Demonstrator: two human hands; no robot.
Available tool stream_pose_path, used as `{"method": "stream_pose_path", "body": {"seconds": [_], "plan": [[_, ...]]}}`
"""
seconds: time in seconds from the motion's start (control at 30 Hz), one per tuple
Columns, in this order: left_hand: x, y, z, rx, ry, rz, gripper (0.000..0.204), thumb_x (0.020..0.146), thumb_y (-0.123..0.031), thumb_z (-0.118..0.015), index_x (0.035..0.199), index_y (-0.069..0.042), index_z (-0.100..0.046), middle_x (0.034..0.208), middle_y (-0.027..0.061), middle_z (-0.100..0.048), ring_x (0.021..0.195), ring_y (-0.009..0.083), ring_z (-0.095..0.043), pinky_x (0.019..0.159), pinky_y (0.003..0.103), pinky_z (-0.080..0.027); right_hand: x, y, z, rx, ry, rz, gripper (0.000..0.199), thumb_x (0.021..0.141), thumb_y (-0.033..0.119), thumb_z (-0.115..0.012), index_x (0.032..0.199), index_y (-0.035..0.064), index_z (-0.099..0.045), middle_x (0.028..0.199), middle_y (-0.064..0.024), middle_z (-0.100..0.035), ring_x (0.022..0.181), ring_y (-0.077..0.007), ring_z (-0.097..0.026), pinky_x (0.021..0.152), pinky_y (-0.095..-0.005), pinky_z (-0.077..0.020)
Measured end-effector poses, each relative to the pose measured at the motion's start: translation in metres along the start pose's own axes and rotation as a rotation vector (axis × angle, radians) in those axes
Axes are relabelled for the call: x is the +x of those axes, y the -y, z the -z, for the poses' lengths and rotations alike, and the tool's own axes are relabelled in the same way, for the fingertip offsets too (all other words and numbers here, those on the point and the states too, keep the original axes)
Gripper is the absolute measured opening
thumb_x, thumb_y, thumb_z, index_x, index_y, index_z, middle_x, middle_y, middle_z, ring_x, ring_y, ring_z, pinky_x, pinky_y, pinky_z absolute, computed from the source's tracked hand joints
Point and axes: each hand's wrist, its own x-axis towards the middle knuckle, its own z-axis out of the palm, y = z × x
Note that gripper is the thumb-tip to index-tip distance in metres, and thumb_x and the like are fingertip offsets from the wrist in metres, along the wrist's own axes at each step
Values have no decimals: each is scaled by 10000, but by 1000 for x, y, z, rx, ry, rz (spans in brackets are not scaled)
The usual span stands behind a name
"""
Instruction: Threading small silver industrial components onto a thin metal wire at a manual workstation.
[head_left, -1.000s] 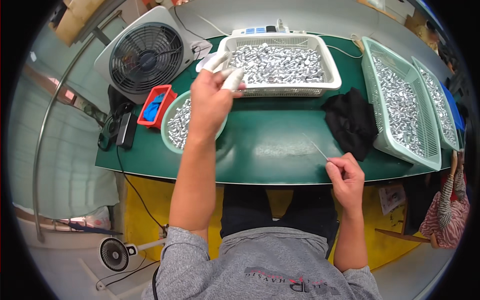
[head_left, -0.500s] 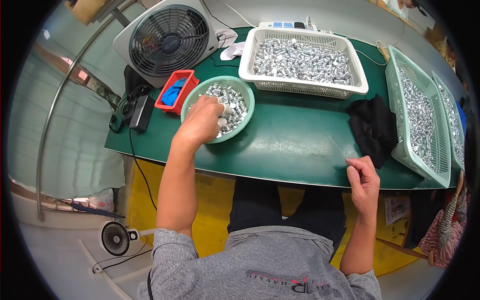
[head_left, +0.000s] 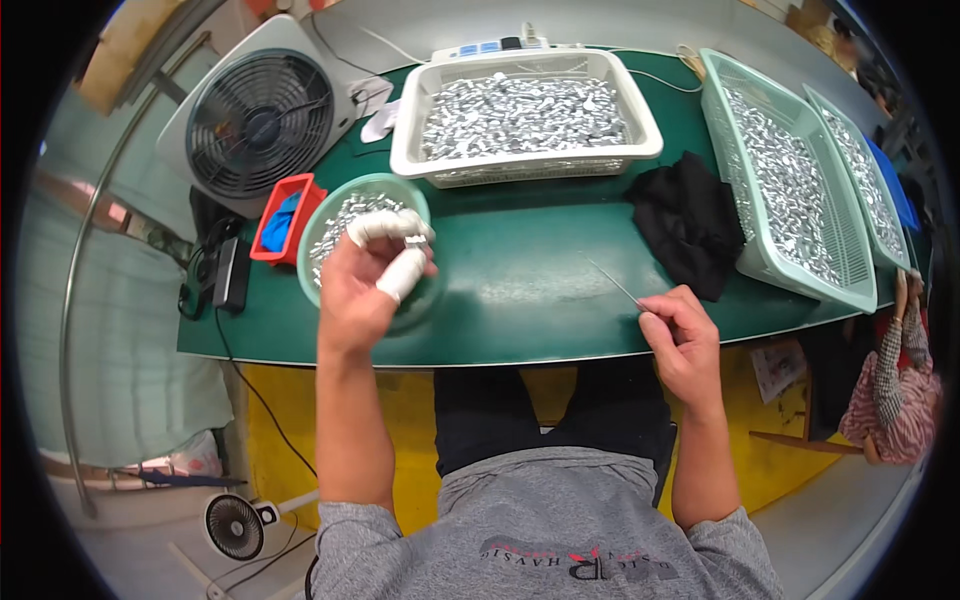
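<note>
My left hand (head_left: 355, 290) is closed in a pinch over the right side of a mint-green bowl (head_left: 307, 255). Between its white-wrapped thumb and fingers is a small shiny metal piece (head_left: 415, 241). The bowl holds many similar silver pieces (head_left: 345, 212), partly hidden by the hand. Above the table's near edge, my right hand (head_left: 688, 345) pinches a thin, straight metal rod (head_left: 612, 279). The rod points up and to the left, its tip away from the bowl.
A white basket (head_left: 545, 170) of metal pieces stands at the back. Mint-green baskets (head_left: 800, 287) of them line the right, beside a black cloth (head_left: 688, 225). Left are a red bin (head_left: 276, 255), a box fan (head_left: 262, 125) and a black adapter (head_left: 232, 278). Another person's arms (head_left: 890, 350) show far right.
My left hand has come up out of the bowl's pieces, turned, and now holds a metal piece. The right hand still grips the rod. The whole view has shifted slightly.
</note>
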Motion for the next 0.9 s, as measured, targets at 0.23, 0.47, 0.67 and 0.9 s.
{"method": "stream_pose_path", "body": {"seconds": [0.23,0.47,0.67,0.9], "plan": [[-41,50,-82,-479,10,326,267,972,32,-598,1235,-15,-616,1103,156,-663,877,221,-675,775,375,-596,-11,7,-5,144,-40,-42,124,925,-48,-648,1035,-27,-702,890,-8,-542,741,-56,-475,632,-200,-370],[-42,63,-91,-626,-111,531,223,998,-34,-618,1214,20,-623,1112,166,-695,950,255,-707,794,371,-618,-23,21,-14,263,11,-108,142,920,-67,-641,1043,-31,-702,895,-13,-557,754,-62,-487,650,-210,-378],[-41,59,-91,-685,-115,583,200,991,-37,-630,1178,33,-622,1103,173,-700,965,274,-715,798,373,-622,-25,26,-25,184,42,-111,110,913,-33,-673,1014,-23,-715,845,-3,-564,669,-34,-489,575,-198,-373],[-43,63,-90,-643,-124,577,191,987,-33,-630,1174,2,-647,1102,160,-707,944,255,-714,792,362,-620,-23,33,-28,160,44,-92,83,909,-12,-688,984,-20,-723,819,-1,-566,641,-24,-492,551,-190,-375]]}}
